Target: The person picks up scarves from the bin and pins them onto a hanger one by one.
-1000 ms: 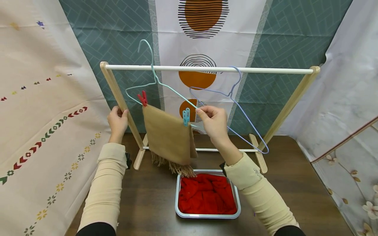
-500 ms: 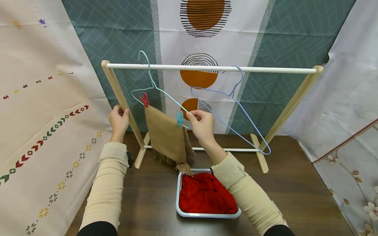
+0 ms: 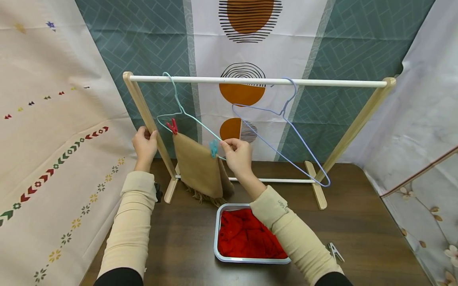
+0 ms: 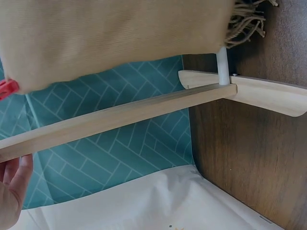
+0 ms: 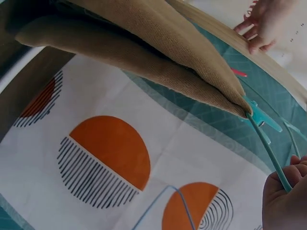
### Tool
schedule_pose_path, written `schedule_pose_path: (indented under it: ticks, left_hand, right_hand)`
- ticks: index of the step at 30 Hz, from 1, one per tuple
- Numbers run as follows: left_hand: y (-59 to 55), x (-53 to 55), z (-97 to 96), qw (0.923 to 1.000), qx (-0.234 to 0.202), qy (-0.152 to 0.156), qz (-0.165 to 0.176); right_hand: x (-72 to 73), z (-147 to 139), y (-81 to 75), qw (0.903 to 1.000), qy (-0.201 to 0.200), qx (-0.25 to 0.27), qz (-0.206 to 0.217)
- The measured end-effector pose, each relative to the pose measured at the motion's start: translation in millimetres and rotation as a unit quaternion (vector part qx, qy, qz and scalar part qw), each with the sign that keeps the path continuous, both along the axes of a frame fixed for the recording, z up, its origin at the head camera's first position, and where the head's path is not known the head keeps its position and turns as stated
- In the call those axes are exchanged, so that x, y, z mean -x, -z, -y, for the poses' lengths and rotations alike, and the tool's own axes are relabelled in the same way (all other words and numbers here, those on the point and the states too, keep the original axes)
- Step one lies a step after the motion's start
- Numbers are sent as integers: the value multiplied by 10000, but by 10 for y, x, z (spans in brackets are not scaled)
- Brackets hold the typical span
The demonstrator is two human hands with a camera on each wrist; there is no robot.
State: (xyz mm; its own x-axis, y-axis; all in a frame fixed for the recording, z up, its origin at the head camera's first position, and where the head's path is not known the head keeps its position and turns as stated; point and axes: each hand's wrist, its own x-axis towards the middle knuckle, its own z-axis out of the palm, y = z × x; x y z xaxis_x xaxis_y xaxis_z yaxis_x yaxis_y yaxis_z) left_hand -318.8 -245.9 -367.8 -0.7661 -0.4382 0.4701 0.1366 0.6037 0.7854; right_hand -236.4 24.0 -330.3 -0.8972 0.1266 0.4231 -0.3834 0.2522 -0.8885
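Note:
My left hand (image 3: 144, 149) grips the left wooden post (image 4: 115, 112) of a clothes rack, thumb on the near side. With thumb and fingertips my right hand (image 3: 237, 157) pinches the right end of a mint-green clothes hanger (image 3: 200, 122). The hanger's hook is over the white top rod (image 3: 232, 80), near its left end. A folded brown fringed scarf (image 3: 195, 165) hangs over the hanger's lower bar. A red clothespin (image 3: 172, 126) clips its left corner and a blue clothespin (image 3: 213, 149) its right. In the right wrist view the scarf's two layers hang apart below the fold.
A periwinkle wire hanger (image 3: 300, 138) hangs bare on the rod, right of centre. In front of the rack, a metal tray (image 3: 250, 260) holds red cloth (image 3: 247, 234). A pale clothespin (image 3: 334, 252) lies on the table beside my right sleeve. Printed curtains surround the table.
My right hand has moved left and down with the hanger, its hook dropping from above the rod to the rod. The scarf came along. My left hand stays on the post.

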Motion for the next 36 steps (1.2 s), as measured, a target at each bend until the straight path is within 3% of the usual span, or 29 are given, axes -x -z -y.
schedule_pose_path:
  ticks: [8,14,18,24,29,36]
  left_hand:
    - [13,10,-13,10000,-2,5,-65]
    - [45,22,2,9999,-53,93,-38]
    - [26,12,15,9999,-57,77,51]
    - [-22,-27,1,9997,-46,106,209]
    - [-16,-115,-27,9986,-324,404,143]
    - [97,-304,-53,9943,-861,634,52]
  right_hand:
    - [-25,10,135,9996,-242,-68,97]
    - [-60,-70,169,9963,-491,-690,137]
    - [-127,-176,172,9907,-583,-1216,-173]
    - [-323,-433,210,9841,-478,-1601,-604]
    - [-487,-696,323,9824,-321,-1741,-588]
    - [-630,-977,464,9799,-225,-1899,-573]
